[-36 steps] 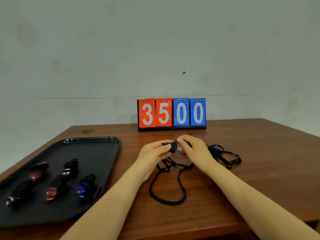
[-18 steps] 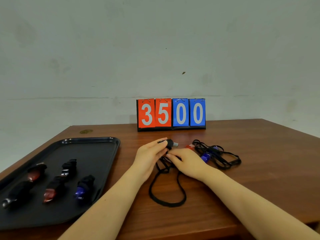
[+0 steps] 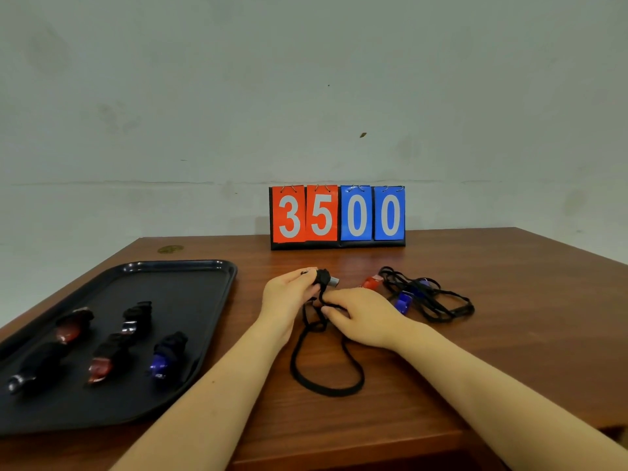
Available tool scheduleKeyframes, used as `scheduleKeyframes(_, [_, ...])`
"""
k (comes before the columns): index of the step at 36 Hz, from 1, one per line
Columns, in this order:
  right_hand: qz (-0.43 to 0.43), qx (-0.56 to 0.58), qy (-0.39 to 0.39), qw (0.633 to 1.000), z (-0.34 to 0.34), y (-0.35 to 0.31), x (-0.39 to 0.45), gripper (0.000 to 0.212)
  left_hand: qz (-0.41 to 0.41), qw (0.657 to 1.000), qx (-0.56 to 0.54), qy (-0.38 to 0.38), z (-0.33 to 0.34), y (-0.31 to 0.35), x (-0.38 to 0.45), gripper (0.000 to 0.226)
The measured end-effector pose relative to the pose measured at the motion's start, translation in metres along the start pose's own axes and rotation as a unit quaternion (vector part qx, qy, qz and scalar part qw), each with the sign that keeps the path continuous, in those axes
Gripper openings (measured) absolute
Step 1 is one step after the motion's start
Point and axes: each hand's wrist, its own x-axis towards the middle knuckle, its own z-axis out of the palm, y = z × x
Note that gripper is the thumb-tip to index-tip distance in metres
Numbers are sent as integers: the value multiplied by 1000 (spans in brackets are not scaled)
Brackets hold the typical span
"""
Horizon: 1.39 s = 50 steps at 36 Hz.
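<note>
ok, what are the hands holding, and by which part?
Left hand pinches the whistle by its cord-wrapped body; right hand grips its black cord just below.

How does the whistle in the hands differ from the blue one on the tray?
The held whistle is in the left hand, above the table; the blue whistle lies on the tray. The held whistle's cord trails in a loop on the table, pinched by the right hand; the blue whistle's is all bundled round it. The held whistle shows a grey end, the other a blue one. Both carry black cord.
</note>
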Motion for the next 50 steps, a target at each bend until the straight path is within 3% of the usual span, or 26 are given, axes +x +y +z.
scheduleKeyframes(7, [-27,-9,-4,1000,1,-7,1,24,25,995,93,-6,-1,0,2,20])
scheduleKeyframes(11, [-26,-4,9,1000,-3,-6,1,25,92,974,205,7,-3,1,2,20])
scheduleKeyframes(18, [23,103,118,987,-11,3,0,21,170,913,370,-31,0,4,-1,24])
scheduleKeyframes(22, [82,156,161,971,-18,10,-1,19,157,904,391,-66,2,5,-4,26])
scheduleKeyframes(29, [133,212,195,948,-19,21,0,15,117,921,342,-147,6,6,-12,22])
scheduleKeyframes(37, [170,314,193,914,-23,21,0,26,52,976,143,-156,6,13,-17,20])
scheduleKeyframes(46, [127,216,125,960,-10,18,-1,22,6,991,-81,-108,6,17,-13,24])
scheduleKeyframes(50, [99,151,95,979,-8,11,-1,23,26,996,-62,-57,5,16,-10,21])
